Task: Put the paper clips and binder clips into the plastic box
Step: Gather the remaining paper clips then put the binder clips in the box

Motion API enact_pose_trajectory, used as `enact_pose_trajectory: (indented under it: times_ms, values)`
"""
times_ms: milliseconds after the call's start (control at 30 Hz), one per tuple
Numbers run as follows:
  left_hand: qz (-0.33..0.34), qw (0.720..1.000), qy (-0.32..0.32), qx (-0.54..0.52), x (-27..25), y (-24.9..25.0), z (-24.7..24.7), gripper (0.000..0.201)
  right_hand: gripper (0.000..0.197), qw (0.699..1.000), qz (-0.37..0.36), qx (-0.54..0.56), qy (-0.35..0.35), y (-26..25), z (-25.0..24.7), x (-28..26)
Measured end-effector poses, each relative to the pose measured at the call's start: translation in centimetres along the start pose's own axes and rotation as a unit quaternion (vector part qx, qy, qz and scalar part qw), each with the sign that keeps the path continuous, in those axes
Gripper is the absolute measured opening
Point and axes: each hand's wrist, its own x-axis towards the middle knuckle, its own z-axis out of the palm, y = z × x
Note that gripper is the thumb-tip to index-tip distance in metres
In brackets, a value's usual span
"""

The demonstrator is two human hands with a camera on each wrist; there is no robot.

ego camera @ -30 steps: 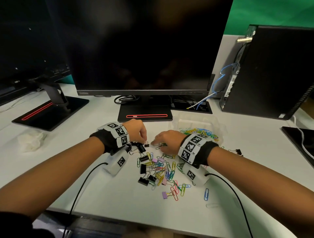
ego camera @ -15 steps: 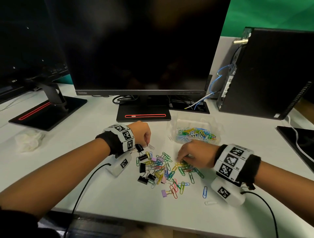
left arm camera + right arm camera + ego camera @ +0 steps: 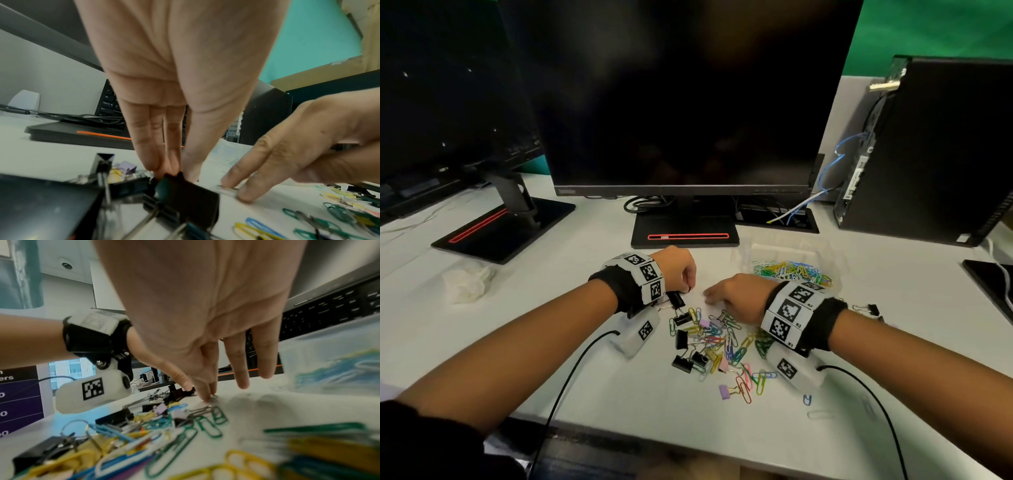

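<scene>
A loose pile of coloured paper clips [image 3: 726,337] and black and lilac binder clips lies on the white desk between my wrists. My left hand [image 3: 689,288] pinches a black binder clip [image 3: 185,190] at the pile's far left edge, fingers and thumb closed on its top. My right hand [image 3: 707,296] reaches toward it, its straight fingertips [image 3: 205,398] pressing a silver paper clip [image 3: 213,396] flat on the desk. The clear plastic box [image 3: 753,250], with several coloured paper clips inside, stands behind my right wrist.
A monitor stand [image 3: 685,233] is just beyond my hands; a second stand [image 3: 500,226] is at the left. A black computer tower [image 3: 928,154] stands at the right. A stray binder clip [image 3: 871,310] lies right of my wrist. A crumpled tissue [image 3: 467,281] lies at the left.
My right hand went out to the right side of the pile, then came back left to the spot beside my left hand. The left hand stayed put.
</scene>
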Motion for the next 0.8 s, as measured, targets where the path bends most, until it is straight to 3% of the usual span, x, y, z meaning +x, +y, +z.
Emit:
enact_pose_trajectory:
  times_ms: [133, 300, 467, 600, 800]
  values:
    - [0.002, 1.0, 0.003, 0.021, 0.2, 0.3, 0.2, 0.023, 0.039, 0.999, 0.05, 0.007, 0.001, 2.1, 0.2, -2.3]
    - [0.046, 0.998, 0.021, 0.04, 1.4, 2.2, 0.4, 0.038, 0.036, 0.998, 0.014, 0.052, 0.017, 2.6, 0.6, -6.6]
    - [0.058, 0.995, -0.04, 0.068, 2.8, 4.6, 1.3, 0.055, 0.038, 0.996, 0.033, 0.081, 0.027, 3.2, 0.5, -8.0]
    - [0.048, 0.987, -0.103, 0.117, 2.7, 5.6, 1.7, 0.05, 0.043, 0.995, 0.079, 0.063, 0.003, 3.4, 0.5, -7.9]
    - [0.12, 0.978, -0.109, 0.135, -0.8, 7.9, 2.5, 0.045, 0.049, 0.993, 0.094, 0.067, -0.033, 2.8, 0.4, -8.0]
